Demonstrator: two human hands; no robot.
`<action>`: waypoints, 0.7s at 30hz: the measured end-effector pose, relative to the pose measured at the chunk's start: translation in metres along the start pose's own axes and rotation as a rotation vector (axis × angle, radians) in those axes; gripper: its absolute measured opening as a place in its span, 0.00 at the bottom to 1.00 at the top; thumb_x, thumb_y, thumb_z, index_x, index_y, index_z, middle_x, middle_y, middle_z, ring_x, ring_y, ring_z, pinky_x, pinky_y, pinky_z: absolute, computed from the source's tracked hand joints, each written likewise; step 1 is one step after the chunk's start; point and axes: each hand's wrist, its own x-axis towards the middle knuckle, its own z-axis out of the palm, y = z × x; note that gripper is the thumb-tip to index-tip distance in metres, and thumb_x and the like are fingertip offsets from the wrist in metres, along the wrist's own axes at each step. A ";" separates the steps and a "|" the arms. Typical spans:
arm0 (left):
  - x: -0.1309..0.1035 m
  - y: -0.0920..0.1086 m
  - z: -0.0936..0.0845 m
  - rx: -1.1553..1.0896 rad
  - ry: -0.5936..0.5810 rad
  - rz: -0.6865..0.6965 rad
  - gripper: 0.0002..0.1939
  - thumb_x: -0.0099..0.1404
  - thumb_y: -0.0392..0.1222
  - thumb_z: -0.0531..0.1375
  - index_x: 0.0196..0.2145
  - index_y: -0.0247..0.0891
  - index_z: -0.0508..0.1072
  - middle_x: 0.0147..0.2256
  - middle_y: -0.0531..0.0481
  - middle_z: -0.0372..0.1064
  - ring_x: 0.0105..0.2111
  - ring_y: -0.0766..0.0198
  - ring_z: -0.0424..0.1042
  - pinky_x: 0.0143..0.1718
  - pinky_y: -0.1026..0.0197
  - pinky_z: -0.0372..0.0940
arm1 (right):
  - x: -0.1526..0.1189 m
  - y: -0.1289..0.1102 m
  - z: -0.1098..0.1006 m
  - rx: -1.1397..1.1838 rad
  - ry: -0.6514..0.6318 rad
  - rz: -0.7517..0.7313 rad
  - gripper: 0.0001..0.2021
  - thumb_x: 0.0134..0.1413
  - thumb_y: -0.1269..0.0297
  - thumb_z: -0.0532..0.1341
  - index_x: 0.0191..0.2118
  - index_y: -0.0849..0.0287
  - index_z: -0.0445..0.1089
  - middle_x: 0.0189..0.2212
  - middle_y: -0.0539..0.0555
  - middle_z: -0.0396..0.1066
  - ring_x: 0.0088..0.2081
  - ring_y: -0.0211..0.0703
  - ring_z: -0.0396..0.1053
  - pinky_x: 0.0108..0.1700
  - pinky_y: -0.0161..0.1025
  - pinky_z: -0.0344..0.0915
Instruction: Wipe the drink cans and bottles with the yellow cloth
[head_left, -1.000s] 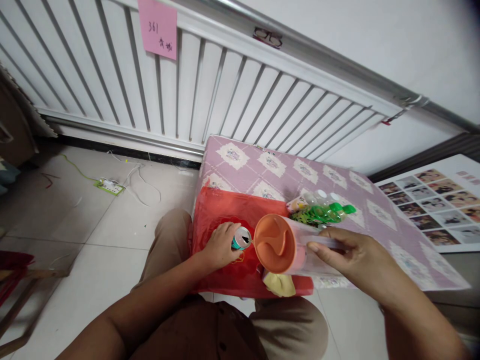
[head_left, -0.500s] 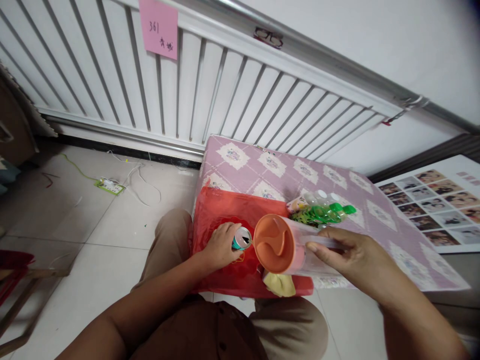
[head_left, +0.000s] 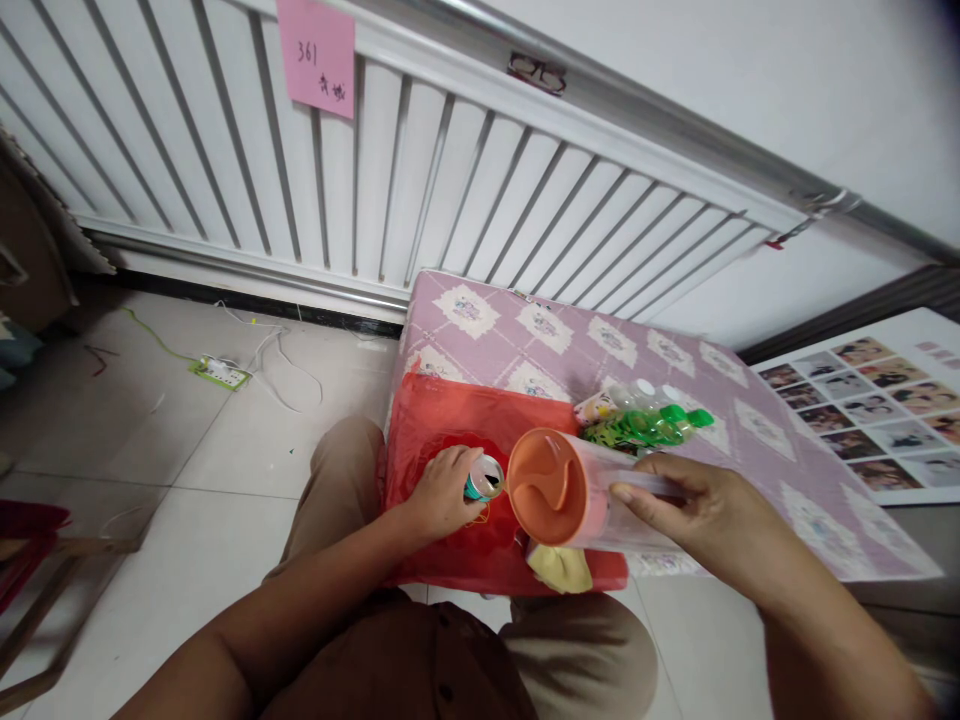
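My left hand (head_left: 444, 492) is wrapped round a drink can (head_left: 486, 477), whose silver top with its opened mouth faces up. In my right hand (head_left: 694, 505) is the handle of a clear pitcher (head_left: 626, 525) with an orange lid (head_left: 546, 487). The pitcher is tilted over to the left, and its spout sits right beside the can's top rim. Whether liquid is flowing I cannot tell. Beneath the can lies a red mat (head_left: 420, 410) with a darker red round patch. A yellow cloth (head_left: 560, 569) rests under the pitcher, at the mat's near edge.
Several bottles with green and white caps (head_left: 660, 420) are grouped behind the pitcher on the patterned tablecloth (head_left: 510, 330). A white radiator (head_left: 450, 180) runs along the wall behind. On the floor at left are a power strip (head_left: 219, 373) and loose cables. A photo board (head_left: 877, 410) stands at right.
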 end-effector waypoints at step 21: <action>-0.001 0.000 -0.001 0.002 -0.004 0.009 0.35 0.54 0.37 0.64 0.59 0.45 0.60 0.57 0.44 0.64 0.57 0.49 0.64 0.60 0.45 0.60 | 0.001 -0.009 0.000 -0.014 0.011 0.014 0.19 0.46 0.42 0.62 0.22 0.53 0.72 0.19 0.51 0.66 0.22 0.42 0.62 0.21 0.38 0.58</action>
